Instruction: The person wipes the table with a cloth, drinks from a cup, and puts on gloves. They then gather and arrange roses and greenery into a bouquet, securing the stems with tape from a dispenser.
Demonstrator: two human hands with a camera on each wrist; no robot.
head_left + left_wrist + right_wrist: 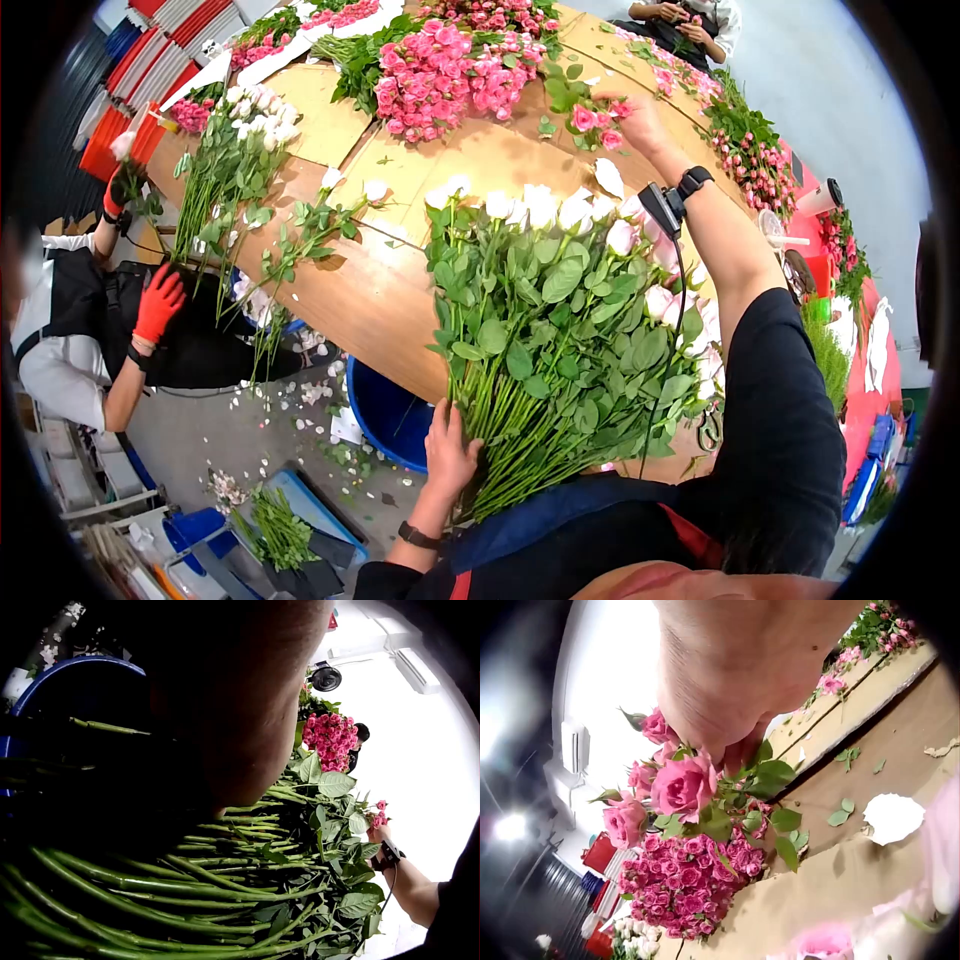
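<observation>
A large bunch of white and pale pink roses [560,270] lies on the table, leafy stems pointing toward the wearer. At the left side of its green stems, my left hand [450,447] rests with fingers extended and thumb against the stems; the left wrist view shows the heel of this hand [255,742] over them, its fingers lost in shadow. My right hand [640,122] reaches across the table, pinching a short leafy sprig of pink spray roses [682,787]. Its blooms are open, with a few buds. Behind it lies a dense pile of pink spray roses [425,80].
A blue bucket [385,415] stands below the table edge. At left, a person in red gloves [158,305] is beside white roses [262,118]; another person [690,25] works at the far side. Scissors [709,428] lie right of the bunch. Cardboard [395,190] covers part of the tabletop.
</observation>
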